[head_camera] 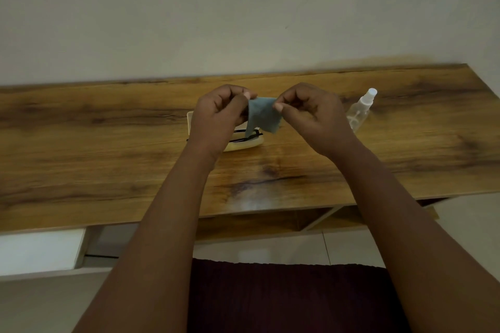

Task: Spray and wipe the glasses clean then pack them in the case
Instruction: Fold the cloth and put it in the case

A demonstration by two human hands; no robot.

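Observation:
A small blue-grey cloth (pixel 263 115) hangs between my two hands above the table. My left hand (pixel 220 116) pinches its left top corner and my right hand (pixel 308 113) pinches its right top corner. Below the cloth, a pale yellow open case (pixel 243 144) lies on the wooden table (pixel 108 143), with dark-framed glasses (pixel 247 136) lying in it. My left hand hides most of the case. A clear spray bottle (pixel 361 109) with a white nozzle lies tilted on the table, to the right of my right hand.
The table stands against a plain light wall (pixel 243 8). A lower wooden shelf (pixel 270 222) shows under its front edge. A white drawer unit (pixel 40 251) is at the lower left, and dark maroon fabric (pixel 284 297) is between my arms.

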